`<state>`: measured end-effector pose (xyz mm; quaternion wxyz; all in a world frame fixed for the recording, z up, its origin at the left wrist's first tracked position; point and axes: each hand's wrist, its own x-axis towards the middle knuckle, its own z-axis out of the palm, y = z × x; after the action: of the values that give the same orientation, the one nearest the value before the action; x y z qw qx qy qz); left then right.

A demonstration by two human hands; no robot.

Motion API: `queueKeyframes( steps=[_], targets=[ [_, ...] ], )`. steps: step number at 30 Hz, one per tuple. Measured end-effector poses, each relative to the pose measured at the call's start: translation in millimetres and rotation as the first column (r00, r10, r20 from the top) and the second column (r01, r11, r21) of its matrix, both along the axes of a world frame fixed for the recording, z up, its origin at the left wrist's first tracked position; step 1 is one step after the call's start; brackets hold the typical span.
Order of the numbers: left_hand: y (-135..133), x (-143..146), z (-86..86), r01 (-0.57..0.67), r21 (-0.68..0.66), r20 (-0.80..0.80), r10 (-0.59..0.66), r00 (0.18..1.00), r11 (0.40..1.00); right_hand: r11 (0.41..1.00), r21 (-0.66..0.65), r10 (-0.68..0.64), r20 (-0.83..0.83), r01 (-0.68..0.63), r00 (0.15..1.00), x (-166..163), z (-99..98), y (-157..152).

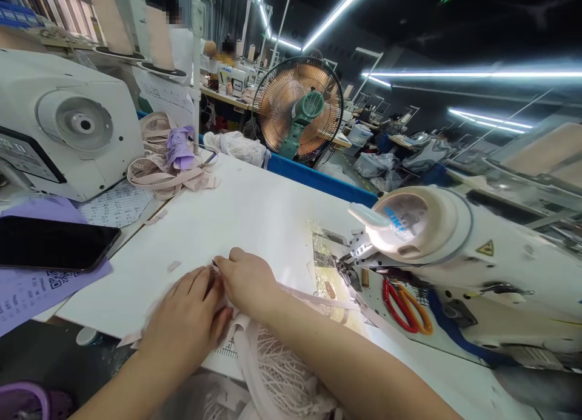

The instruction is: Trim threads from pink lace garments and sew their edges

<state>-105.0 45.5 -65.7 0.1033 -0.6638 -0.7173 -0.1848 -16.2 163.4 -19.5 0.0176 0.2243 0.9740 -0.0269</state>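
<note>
At the near edge of the desk [259, 202], a pale pink garment piece [284, 362] with stringy mesh and a smooth band bunched below the hands, partly behind the right forearm. The left hand [191, 311] bent over its upper end, fingers curled inward; the right hand [248, 280] met it, thumb and fingers drawn together at a small dark tip. Whether either hand gripped the cloth could not be told, since the fingers hid it. A pale strip [313, 297] ran from beneath the right wrist toward the needle area of a white JUKI sewing machine [422, 232], with red and orange looped handles [402, 308] lying just beside it. On the left, a black smartphone [54, 244] rested on a purple printed sheet [27, 296]. Farther back lay tangled beige bands [157, 180] near a second white machine [68, 105]. Beyond the desk stood a caged fan [297, 108].
</note>
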Motion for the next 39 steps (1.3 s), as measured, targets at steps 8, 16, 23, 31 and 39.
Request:
queueKeyframes(
  steps=[8,16,23,31,39],
  targets=[
    [1.0,-0.2,0.4,0.020,0.015,0.002,-0.020,1.000,1.000,0.999,-0.010,0.032,0.037,-0.031,0.999,-3.2,0.3,0.8],
    [0.1,-0.9,-1.4,0.019,0.089,-0.110,-0.009,0.994,0.996,0.999,0.011,0.045,0.113,-0.046,0.993,24.1,14.1,1.6],
    [-0.5,-0.9,-0.4,0.036,0.070,-0.114,-0.028,0.993,0.997,0.999,0.025,0.020,0.033,-0.021,0.999,25.8,3.3,0.3],
    [-0.8,-1.1,-0.1,0.027,0.051,-0.112,-0.021,0.993,0.998,0.999,-0.004,0.047,0.052,-0.047,0.998,22.9,3.1,-0.8],
    [0.5,-0.6,3.3,0.055,0.083,-0.143,-0.042,0.989,0.995,0.999,-0.028,-0.040,0.034,0.041,0.999,45.4,16.3,-5.7]
  ],
)
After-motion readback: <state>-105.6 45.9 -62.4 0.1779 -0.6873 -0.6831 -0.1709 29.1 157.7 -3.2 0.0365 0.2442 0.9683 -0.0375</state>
